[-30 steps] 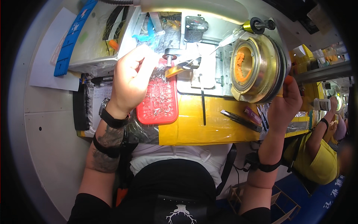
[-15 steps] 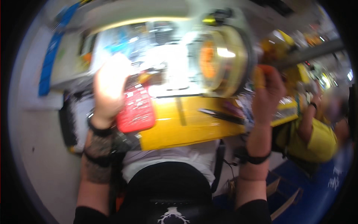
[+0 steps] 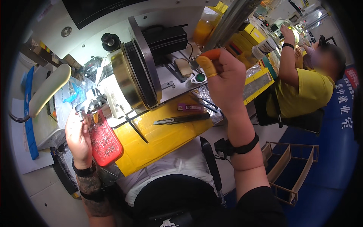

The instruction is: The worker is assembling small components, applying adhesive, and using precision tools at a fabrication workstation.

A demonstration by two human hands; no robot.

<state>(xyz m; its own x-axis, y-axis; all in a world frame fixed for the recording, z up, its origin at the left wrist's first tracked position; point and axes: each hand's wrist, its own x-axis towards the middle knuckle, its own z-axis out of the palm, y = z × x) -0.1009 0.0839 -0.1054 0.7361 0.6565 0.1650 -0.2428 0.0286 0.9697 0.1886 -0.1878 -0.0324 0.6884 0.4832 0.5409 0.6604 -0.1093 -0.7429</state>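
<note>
My left hand [image 3: 79,138] is at the left edge of a red tray [image 3: 120,149] holding many tiny metal pieces [image 3: 104,142]. Its fingers are curled near a small metal fitting [image 3: 80,114]; I cannot make out what they hold. My right hand [image 3: 226,81] is raised above the right part of the bench. An orange cover wraps the index finger and a yellow one the thumb, their tips pressed together; anything between them is too small to name. Between my hands stands a machine with a wide brass-coloured wheel [image 3: 123,77] and a black disc.
A utility knife [image 3: 181,119] and a purple lighter-like item [image 3: 190,108] lie on the yellow-covered bench front [image 3: 151,151]. A green button [image 3: 199,78] is by my right wrist. A curved lamp [image 3: 51,90] stands left. Right, a person in yellow [image 3: 310,90] sits near a wooden rack [image 3: 289,170].
My view has turned and sharpened, so the wheel and tray now appear farther left. My left hand appears lower, beside the tray. My right hand stays raised with its fingertips pinched.
</note>
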